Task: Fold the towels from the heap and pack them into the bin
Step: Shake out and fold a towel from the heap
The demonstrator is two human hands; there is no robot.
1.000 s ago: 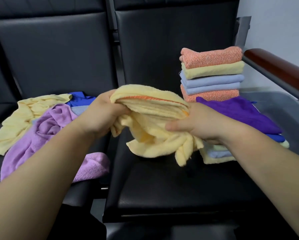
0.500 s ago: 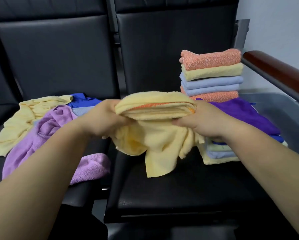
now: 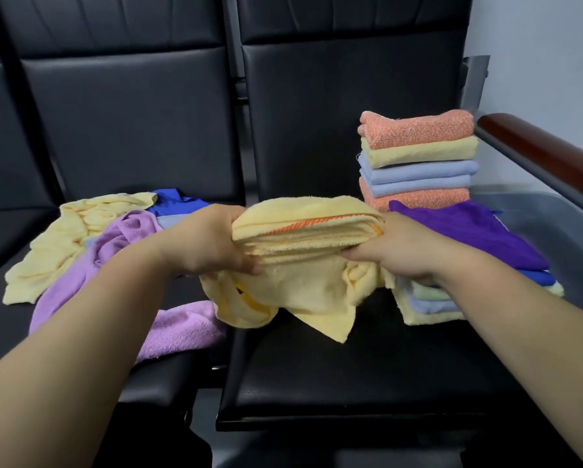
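Observation:
A yellow towel with an orange edge (image 3: 303, 228) is held above the middle seat, its upper part gathered in flat layers and loose cloth drooping below. My left hand (image 3: 212, 241) grips its left end and my right hand (image 3: 394, 248) grips its right end. The heap of unfolded towels (image 3: 90, 258), yellow, lilac and blue, lies on the left seat. A tall stack of folded towels (image 3: 418, 163) stands at the back right. A lower stack topped by a purple towel (image 3: 469, 238) lies in front of it. The grey bin (image 3: 553, 231) sits at the right.
Black padded seats (image 3: 317, 376) with tall backrests fill the view. A brown wooden armrest (image 3: 546, 153) runs along the right above the bin. A white wall is behind it. A gap separates the left and middle seats.
The hands have flattened the yellow towel's upper layers into a neater bundle. Its hanging cloth has swung and shifted below, and the bundle sits a little lower.

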